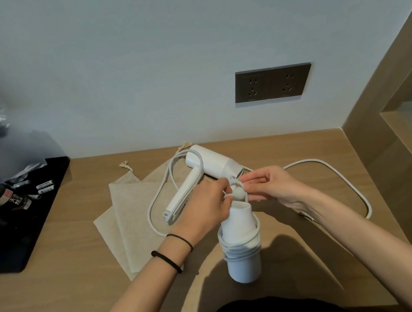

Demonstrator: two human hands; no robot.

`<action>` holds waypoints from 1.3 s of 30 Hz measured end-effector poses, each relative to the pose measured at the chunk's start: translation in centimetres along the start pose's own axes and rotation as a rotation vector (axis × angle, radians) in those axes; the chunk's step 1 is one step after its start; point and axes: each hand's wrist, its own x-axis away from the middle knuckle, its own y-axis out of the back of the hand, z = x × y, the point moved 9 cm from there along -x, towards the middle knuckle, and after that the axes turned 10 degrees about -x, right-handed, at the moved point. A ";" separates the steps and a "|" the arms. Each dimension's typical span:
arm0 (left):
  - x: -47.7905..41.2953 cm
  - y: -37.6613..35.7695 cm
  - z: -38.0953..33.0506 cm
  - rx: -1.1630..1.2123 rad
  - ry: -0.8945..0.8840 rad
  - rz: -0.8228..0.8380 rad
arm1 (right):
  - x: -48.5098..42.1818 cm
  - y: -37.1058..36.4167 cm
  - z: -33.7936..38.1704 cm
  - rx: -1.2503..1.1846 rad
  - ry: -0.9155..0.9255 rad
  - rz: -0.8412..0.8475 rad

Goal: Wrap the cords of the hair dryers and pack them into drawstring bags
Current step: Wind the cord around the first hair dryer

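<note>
Finishing the wrap is judged the step in hand. Near the front edge of the table point(84, 283), the held hair dryer point(239, 227) is stood upright, its cord point(241, 250) wound round the body in close turns. The cord is pinched just beside the plug point(238, 193) by the left hand point(204, 204), and the plug by the right hand point(271, 186). Tension should be kept while the end is tucked, so the turns are not slackened. Toward the back edge, two drawstring bags point(134, 221) are laid flat, apparently unfilled; a second hair dryer point(208, 163) is laid across them, unwrapped.

Wooden desk point(84, 277), perhaps two bags point(134, 221), black tray point(23, 233)
</note>
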 end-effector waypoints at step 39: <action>1.2 -4.6 4.3 0.618 0.469 -0.080 | -1.0 1.0 -0.4 0.180 -0.041 0.025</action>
